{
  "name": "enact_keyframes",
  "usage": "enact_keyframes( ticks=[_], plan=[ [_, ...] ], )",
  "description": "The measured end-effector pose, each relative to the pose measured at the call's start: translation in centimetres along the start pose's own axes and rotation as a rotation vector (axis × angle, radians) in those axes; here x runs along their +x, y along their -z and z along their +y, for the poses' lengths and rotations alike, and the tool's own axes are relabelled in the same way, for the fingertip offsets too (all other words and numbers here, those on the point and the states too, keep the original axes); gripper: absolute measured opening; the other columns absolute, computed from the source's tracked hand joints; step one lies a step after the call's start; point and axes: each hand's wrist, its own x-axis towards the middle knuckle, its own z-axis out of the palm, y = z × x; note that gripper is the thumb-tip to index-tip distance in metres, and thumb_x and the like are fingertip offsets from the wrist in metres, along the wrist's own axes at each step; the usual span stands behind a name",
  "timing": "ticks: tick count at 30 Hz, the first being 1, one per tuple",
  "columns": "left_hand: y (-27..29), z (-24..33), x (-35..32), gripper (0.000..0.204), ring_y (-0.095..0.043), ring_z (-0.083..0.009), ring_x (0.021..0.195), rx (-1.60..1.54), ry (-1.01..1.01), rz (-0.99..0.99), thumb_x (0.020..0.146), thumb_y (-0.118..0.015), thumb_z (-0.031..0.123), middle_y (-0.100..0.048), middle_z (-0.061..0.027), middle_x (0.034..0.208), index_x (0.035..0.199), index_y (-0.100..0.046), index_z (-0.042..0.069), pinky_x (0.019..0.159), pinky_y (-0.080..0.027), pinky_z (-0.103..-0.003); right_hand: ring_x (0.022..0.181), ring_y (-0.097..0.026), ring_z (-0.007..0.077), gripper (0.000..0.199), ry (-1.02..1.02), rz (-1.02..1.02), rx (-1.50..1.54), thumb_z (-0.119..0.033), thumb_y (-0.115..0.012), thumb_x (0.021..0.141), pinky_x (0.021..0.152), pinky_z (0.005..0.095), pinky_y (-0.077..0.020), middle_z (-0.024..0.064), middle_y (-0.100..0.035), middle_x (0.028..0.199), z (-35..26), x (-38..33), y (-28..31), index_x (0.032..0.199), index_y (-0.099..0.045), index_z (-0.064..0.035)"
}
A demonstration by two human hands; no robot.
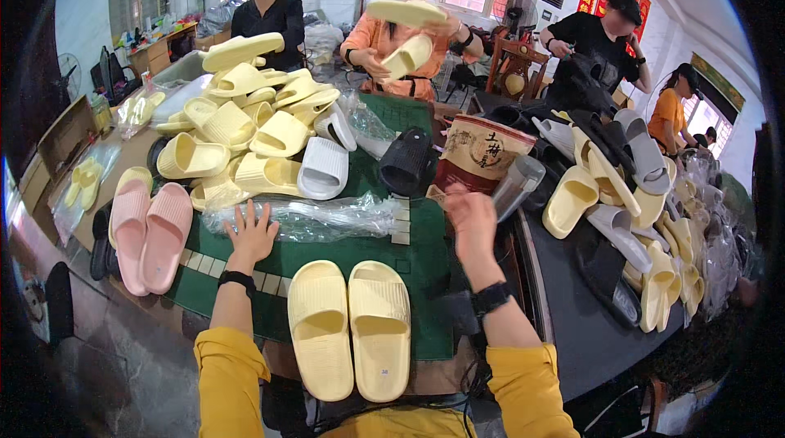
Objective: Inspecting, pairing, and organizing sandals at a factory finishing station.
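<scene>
A pair of pale yellow slide slippers (380, 332) lies side by side at the near edge of the green mat (429, 274), between my forearms. My left hand (251, 235) rests open, fingers spread, on a stack of clear plastic bags (335, 219). Farther right, my right hand (473, 221) is raised by the lower edge of a red-brown and tan pouch (482, 152). Its fingers are bunched together and slightly blurred; what is between them, if anything, cannot be made out. Beyond the bags are a white slipper (324, 168) and a black slipper (405, 160).
Yellow slippers (221, 123) are heaped at the back left, with pink slippers (166, 233) nearer me. A clear container (520, 184) stands beside the pouch. Mixed slippers (570, 201) cover the right-hand table. Across the tables, a person in orange (364, 33) holds yellow slippers; others stand nearby.
</scene>
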Motion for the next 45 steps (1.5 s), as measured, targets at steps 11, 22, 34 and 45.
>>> enact_keyframes(
  ticks=[11,22,34,45],
  plan=[
    [0.3,-0.8,0.0,0.061,-0.001,-0.0433,0.143,-0.132,-0.044,0.028,0.096,-0.036,0.049,-0.010,-0.0149,0.157,0.150,-0.023,0.024,0.108,-0.002,-0.068,0.099,-0.061,0.0195,0.017,0.614,0.161,0.106,-0.016,-0.053,0.095,0.080,0.0244,-0.0532,0.0126,-0.060,0.112,-18.5,-7.7,2.1,0.106,-0.051,-0.0039],
    [11.2,9.8,-18.7,0.032,-0.062,-0.0285,0.100,-0.830,-0.717,0.410,0.077,-0.064,-0.003,-0.062,-0.0148,0.115,0.109,-0.063,0.003,0.080,-0.052,-0.033,0.071,-0.065,0.0172,0.011,0.183,-0.281,-0.885,-0.002,-0.062,0.084,0.063,0.0291,-0.0522,0.0105,-0.063,0.079,-14.7,-19.3,-1.6,0.091,-0.053,-0.0021],
    [7.5,13.2,-27.9,0.010,-0.061,-0.0270,0.080,-0.924,-0.871,-0.017,0.086,-0.063,0.002,-0.063,-0.0135,0.088,0.095,-0.064,-0.001,0.073,-0.048,-0.033,0.080,-0.061,0.0098,0.006,0.007,-0.448,-0.587,-0.005,-0.056,0.092,0.064,0.0228,-0.0466,0.0080,-0.064,0.094,-16.7,-24.5,2.0,0.096,-0.053,-0.0016],
    [9.3,11.5,-29.2,0.011,-0.059,-0.0344,0.075,-0.518,-0.893,0.509,0.076,-0.069,0.001,-0.061,-0.0153,0.083,0.083,-0.060,0.000,0.067,-0.048,-0.042,0.066,-0.057,0.0112,0.038,0.328,-0.119,-1.046,0.008,-0.067,0.076,0.055,0.0227,-0.0464,0.0130,-0.058,0.109,-15.3,-21.5,3.2,0.111,-0.060,-0.0020]
  ],
)
